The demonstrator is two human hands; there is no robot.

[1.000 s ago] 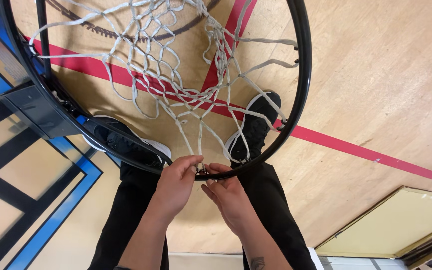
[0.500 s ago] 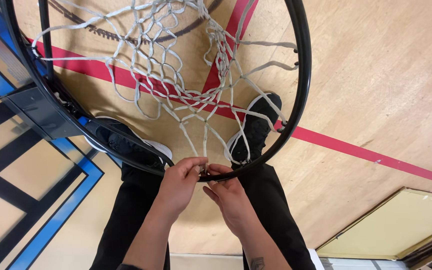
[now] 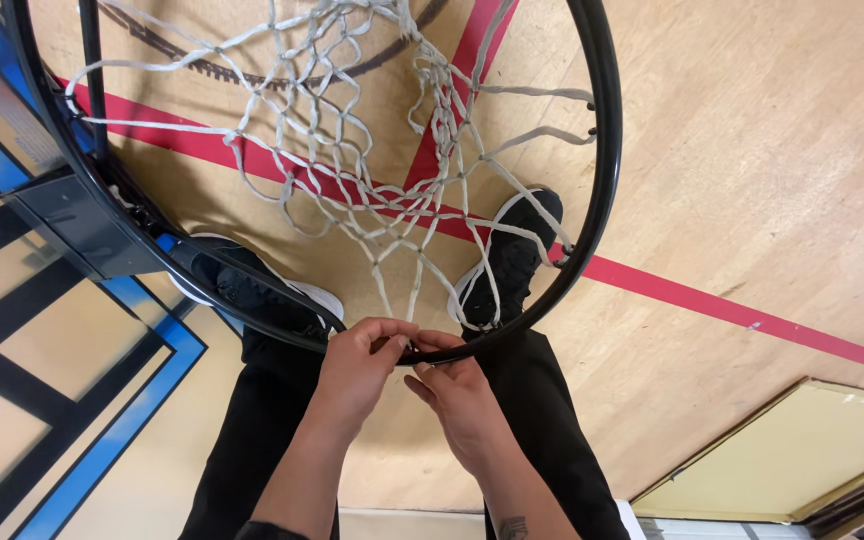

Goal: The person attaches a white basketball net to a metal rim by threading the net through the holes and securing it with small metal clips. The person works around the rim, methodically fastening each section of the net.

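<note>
A black metal basketball hoop rim fills the view, with a white rope net hanging inside it. My left hand pinches a loop of the net cord at the near edge of the rim. My right hand is just beside it, fingers curled against the same spot under the rim. Both hands touch the rim and the cord. My black trousers and black shoes show below through the hoop.
The backboard with blue and black lines lies at the left, joined to the rim by a dark bracket. Below is a wooden gym floor with red lines. A flat yellow-tan panel rests at the lower right.
The view has shifted slightly. My hands stay at the same spot on the rim, with the fingers working the cord a little.
</note>
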